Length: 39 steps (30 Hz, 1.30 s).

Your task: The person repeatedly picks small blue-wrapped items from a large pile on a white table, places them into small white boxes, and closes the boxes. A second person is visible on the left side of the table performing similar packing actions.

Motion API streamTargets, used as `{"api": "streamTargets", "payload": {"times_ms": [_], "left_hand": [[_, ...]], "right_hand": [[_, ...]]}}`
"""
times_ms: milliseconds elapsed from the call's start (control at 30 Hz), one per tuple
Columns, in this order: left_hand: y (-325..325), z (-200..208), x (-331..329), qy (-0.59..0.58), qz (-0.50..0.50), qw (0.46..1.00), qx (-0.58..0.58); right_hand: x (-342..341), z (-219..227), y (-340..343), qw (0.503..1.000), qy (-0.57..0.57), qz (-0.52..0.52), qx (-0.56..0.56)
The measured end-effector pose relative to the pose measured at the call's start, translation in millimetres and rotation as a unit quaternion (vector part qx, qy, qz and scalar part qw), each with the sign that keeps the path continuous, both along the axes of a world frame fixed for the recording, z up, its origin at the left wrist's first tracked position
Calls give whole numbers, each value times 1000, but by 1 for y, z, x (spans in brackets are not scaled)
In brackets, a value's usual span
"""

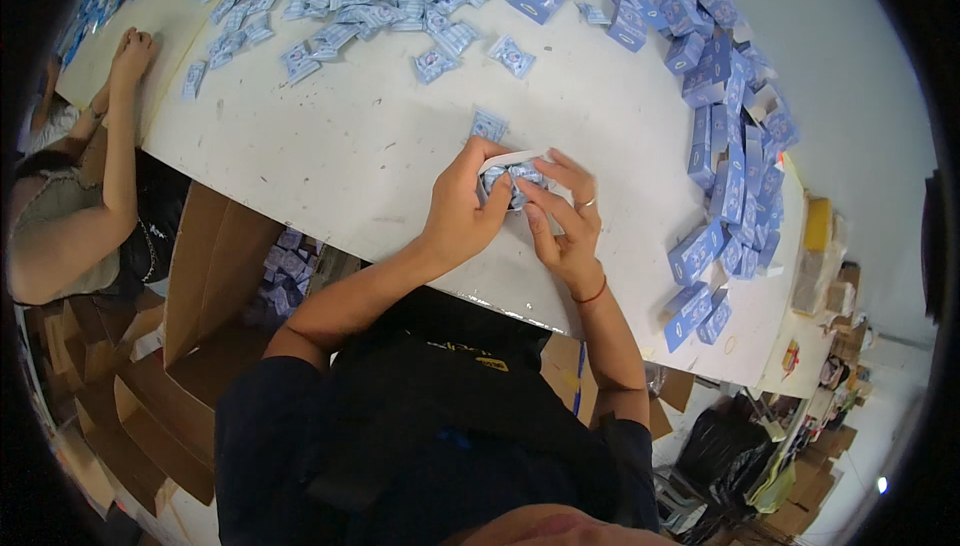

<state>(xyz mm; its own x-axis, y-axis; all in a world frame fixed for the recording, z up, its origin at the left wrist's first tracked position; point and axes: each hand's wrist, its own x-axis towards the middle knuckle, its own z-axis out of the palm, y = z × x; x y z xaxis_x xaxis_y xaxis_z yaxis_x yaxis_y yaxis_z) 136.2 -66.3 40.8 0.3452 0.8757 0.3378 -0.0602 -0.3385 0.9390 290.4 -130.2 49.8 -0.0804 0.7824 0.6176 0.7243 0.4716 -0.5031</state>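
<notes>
Mid-frame, my left hand [465,201] curls closed around an open box [513,158] of blue packets [526,172] over the white surface [330,151]; my right hand [570,233], half open, fingers its mouth, any grip there I cannot tell.

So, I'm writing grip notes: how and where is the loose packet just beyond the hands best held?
Probably pinch the packet by its far end, coming from above on the far side: it lies flat with that end exposed, while the left hand crowds its near end.
</notes>
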Motion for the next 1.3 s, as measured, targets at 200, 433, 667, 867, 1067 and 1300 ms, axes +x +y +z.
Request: {"api": "streamTargets", "payload": {"times_ms": [200, 433, 667, 867, 1067, 1300], "left_hand": [[7, -6, -16, -10, -97, 995, -8], [-1, -8, -20, -106, -181, 958, -194], [-2, -20, -4, -70, -121, 973, -182], [0, -25, 1, -100, -128, 978, -133], [0, -38, -6, -129, -156, 968, -150], [-4, -34, -19, -79, -202, 971, -100]], "right_hand": [[-5, 31, 11, 987, -132, -82, -48], [-13, 46, 11, 977, -179, -22, -117], [4, 20, 2, 878, 413, 102, -219], [-8, -21, 6, 930, 318, 140, -117], [-9, 12, 0, 964, 191, 128, -136], [-15, -4, -3, 987, 143, 45, -61]]}}
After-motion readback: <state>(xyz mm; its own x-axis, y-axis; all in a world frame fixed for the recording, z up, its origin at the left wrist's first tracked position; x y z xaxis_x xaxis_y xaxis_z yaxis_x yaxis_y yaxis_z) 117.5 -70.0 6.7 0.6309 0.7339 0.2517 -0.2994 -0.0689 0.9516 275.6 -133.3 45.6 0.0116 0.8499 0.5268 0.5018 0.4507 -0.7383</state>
